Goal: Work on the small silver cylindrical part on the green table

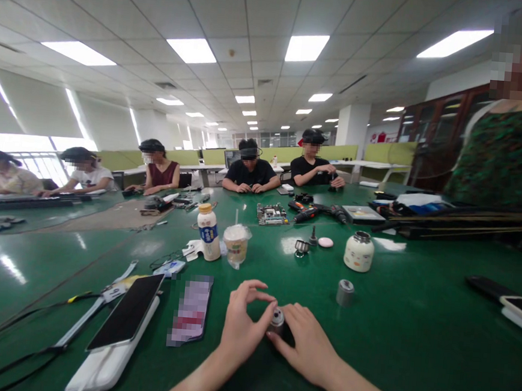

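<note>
A small grey metal cylinder [277, 323] with a hole in its top stands upright on the green table between my hands. My right hand [306, 337] is wrapped around its right side, thumb in front. At the cylinder's upper left edge, my left hand [245, 315] has its thumb and index fingertip brought together in a pinch; anything between them is too small to make out. A second, similar metal cylinder [345, 292] stands farther off to the right. Beyond it sits a cream jar [359, 252] with a metal neck.
Left of my hands lie a phone [192, 309], a black-screened device [127, 314] on a white power bank, and straps. Ahead are a bottle [208, 233], a plastic cup [236, 245], a circuit board [272, 214] and power drills [316, 213]. Several people sit around the table.
</note>
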Action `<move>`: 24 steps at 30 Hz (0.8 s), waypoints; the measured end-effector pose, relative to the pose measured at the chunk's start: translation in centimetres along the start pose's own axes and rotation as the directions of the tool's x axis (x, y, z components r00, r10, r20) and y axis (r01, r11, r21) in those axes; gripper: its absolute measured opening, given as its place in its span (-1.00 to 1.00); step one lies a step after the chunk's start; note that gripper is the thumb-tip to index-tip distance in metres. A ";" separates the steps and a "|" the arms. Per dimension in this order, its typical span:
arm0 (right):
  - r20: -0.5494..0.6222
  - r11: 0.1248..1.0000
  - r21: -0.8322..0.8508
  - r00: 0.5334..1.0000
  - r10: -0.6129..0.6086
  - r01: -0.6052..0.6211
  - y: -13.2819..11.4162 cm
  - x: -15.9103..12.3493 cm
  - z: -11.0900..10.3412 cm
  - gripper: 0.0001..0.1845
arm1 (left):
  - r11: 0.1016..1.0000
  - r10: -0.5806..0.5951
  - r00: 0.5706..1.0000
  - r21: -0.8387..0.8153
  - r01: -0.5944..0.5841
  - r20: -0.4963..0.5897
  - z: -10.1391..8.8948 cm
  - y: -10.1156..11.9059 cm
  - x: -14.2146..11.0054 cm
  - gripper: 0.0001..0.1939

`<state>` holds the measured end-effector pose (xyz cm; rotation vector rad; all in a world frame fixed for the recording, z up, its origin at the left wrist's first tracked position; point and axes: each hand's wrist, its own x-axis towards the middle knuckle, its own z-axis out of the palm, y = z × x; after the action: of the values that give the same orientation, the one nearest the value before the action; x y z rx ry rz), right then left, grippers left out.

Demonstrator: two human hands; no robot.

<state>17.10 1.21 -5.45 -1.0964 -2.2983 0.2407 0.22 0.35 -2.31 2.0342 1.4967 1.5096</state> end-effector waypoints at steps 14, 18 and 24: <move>0.003 1.000 -0.010 1.000 0.014 -0.014 0.0 0.0 0.0 -0.72 | 0.978 -0.116 0.985 0.186 0.092 0.124 -0.1 -5.6 0.5 -0.76; -0.004 1.000 -0.008 1.000 0.013 -0.013 0.0 -0.1 0.0 -0.73 | 0.991 -0.111 0.993 0.082 0.107 0.047 -0.1 -4.7 0.7 -0.82; -0.021 1.000 -0.017 1.000 -0.010 0.010 0.1 -0.1 0.2 -0.77 | 0.985 -0.047 0.998 -0.170 0.038 -0.049 0.5 -1.3 0.0 -0.78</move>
<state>17.15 1.23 -5.69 -1.0907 -2.2907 0.2057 -0.12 1.15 -3.36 1.8690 1.3704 1.6252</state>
